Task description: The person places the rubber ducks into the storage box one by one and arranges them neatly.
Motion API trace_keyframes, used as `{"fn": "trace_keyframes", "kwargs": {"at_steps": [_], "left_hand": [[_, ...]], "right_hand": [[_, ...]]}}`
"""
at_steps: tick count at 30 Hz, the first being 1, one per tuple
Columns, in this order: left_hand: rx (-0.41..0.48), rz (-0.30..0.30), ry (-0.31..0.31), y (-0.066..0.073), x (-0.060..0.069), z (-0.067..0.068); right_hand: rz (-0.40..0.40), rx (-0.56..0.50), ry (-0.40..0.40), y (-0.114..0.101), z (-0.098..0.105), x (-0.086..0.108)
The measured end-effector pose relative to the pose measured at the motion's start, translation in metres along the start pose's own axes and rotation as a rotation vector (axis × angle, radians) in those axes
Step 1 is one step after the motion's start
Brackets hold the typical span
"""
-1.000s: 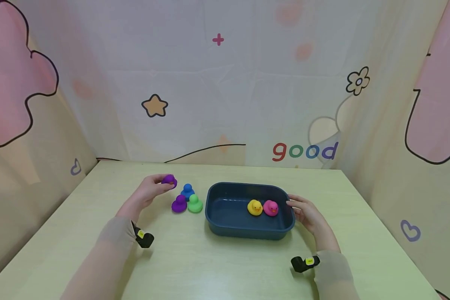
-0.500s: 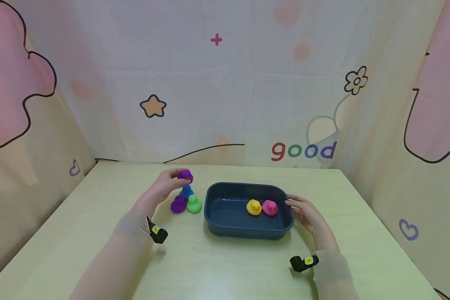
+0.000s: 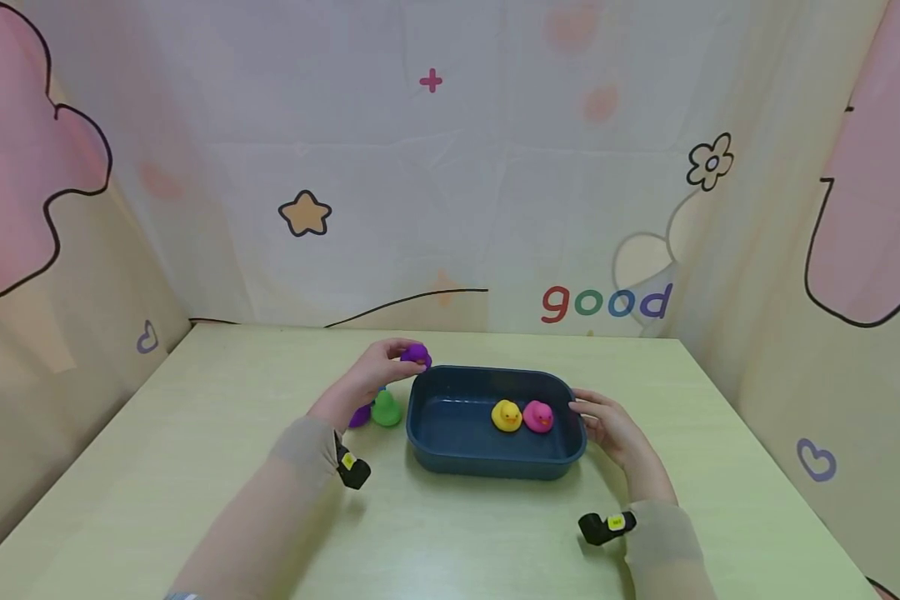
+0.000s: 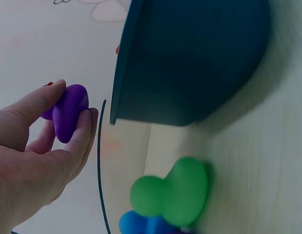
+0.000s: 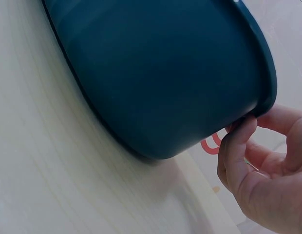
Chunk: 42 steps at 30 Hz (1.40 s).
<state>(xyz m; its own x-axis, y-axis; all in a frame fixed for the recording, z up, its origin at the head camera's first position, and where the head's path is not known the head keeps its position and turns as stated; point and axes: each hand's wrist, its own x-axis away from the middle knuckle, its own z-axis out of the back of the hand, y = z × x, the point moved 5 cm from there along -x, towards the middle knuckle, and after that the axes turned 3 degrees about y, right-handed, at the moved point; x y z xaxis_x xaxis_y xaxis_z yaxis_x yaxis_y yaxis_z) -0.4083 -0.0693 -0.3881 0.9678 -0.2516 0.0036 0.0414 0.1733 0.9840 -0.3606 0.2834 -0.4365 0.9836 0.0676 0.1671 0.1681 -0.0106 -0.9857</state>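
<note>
The left hand (image 3: 371,373) pinches a smooth, rounded purple duck (image 3: 416,357) by its fingertips, just off the nearest corner of a smooth dark-blue tub (image 3: 495,465) with rounded corners and a lipped rim, and the right hand (image 3: 612,427) grips that rim at the opposite end. Below the left hand, on the wood-grained table (image 3: 450,533), sit three ducks: one green duck (image 3: 386,410), plus a second purple one (image 3: 359,417) and a blue one (image 4: 134,223), both partly hidden. Two more, a yellow duck (image 3: 507,416) and a pink duck (image 3: 537,417), stand inside the tub near the right hand's fingertips, making six.
</note>
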Motion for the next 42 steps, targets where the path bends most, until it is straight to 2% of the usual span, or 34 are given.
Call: {"fn": "trace_keyframes", "kwargs": {"at_steps": [6,13,23,31,42], "left_hand": [[0.012,0.006,-0.016,0.0,-0.005,-0.021],[-0.003,0.04,-0.037,-0.003,-0.007,-0.044],[-0.043,0.032,-0.095,-0.008,-0.013,-0.075],[-0.108,0.072,-0.099,-0.012,-0.014,-0.085],[-0.215,0.021,-0.101,-0.014,-0.016,-0.098]], "right_hand": [[-0.003,-0.016,0.004,-0.001,-0.001,0.001],[-0.003,-0.029,-0.017,0.0,-0.004,0.001],[-0.002,-0.015,0.001,0.001,-0.004,0.0],[-0.009,-0.016,0.005,0.0,-0.003,0.002],[-0.013,-0.008,0.016,-0.001,0.0,0.001]]}}
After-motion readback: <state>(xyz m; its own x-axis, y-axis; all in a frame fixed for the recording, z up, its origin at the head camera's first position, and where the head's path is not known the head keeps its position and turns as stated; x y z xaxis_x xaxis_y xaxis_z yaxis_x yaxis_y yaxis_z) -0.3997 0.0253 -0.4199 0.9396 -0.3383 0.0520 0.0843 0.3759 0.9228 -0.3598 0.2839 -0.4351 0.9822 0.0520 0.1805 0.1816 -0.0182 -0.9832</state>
